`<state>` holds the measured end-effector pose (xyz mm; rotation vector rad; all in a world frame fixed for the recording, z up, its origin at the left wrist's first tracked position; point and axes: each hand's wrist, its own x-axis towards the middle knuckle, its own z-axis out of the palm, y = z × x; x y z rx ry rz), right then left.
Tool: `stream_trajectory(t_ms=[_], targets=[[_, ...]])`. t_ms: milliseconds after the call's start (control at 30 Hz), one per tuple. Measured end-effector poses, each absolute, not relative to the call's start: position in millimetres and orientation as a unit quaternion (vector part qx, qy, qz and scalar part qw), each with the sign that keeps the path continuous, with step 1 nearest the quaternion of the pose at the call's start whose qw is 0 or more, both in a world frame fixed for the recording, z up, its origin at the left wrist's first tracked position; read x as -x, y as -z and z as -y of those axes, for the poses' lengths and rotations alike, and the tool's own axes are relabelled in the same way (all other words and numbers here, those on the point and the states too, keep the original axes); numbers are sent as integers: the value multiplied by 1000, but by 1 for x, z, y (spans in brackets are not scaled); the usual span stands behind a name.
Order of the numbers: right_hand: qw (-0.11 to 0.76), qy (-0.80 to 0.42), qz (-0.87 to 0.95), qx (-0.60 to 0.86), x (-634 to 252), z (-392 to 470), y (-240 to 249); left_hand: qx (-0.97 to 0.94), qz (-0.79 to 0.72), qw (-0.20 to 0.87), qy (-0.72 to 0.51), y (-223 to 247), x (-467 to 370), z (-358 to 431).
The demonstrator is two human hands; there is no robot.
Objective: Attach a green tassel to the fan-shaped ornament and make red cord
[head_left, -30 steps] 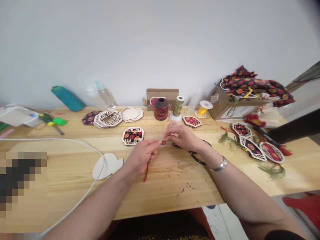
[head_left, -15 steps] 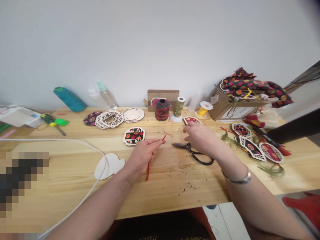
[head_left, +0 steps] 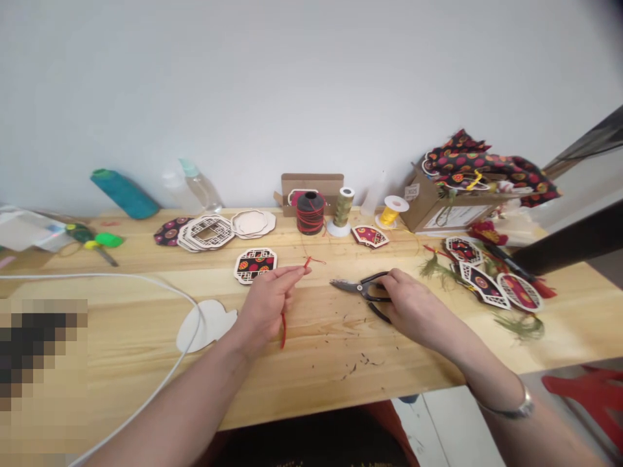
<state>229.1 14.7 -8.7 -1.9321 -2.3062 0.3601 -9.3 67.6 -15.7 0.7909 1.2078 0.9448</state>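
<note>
Pinched between the thumb and fingers of my left hand (head_left: pixel 268 299) is a red cord (head_left: pixel 283 331). One end pokes past the fingertips with a thin thread loop, and the other hangs below the palm. My right hand (head_left: pixel 415 305) grips the black handles of the scissors (head_left: pixel 351 287), whose blades point left along the table. Just beyond my left hand lies an octagonal ornament (head_left: pixel 256 265) with patterned fabric in a pale fretwork frame. A fan-shaped ornament (head_left: pixel 370 236) rests farther back, away from both hands.
Spools of red-black cord (head_left: pixel 310 214), green thread (head_left: pixel 342 211) and yellow cord (head_left: pixel 392 211) stand along the back. Fretwork frames (head_left: pixel 210 231) are stacked left of them. A white cable (head_left: pixel 165 292) crosses the left side, over a white cutout (head_left: pixel 214 323). Finished ornaments (head_left: pixel 487 285) and a cardboard box (head_left: pixel 413 204) occupy the right.
My right hand has drawn back from near the fan-shaped ornament and taken hold of the scissors' handles. My left hand keeps its pinch on the red cord. The view has shifted slightly.
</note>
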Motion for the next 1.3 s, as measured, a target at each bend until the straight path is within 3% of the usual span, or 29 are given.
stream_trajectory(t_ms=[133,233,300,800,1300], targets=[[154,-344,685,624,-225,-17,3,-321,-499,678,-434,16,11,-68],[264,-583,583,500,-220,-16,2,-305,-475,697,-443,16,12,-69],[314,-655,547,416,-216,-14,1,-300,-467,704,-444,16,12,-69],[194,-805,469,307,-184,-71,14,-272,-451,719,-454,13,11,-69],[234,-647,661,297,-192,-72,19,-278,-471,711,-442,16,11,-70]])
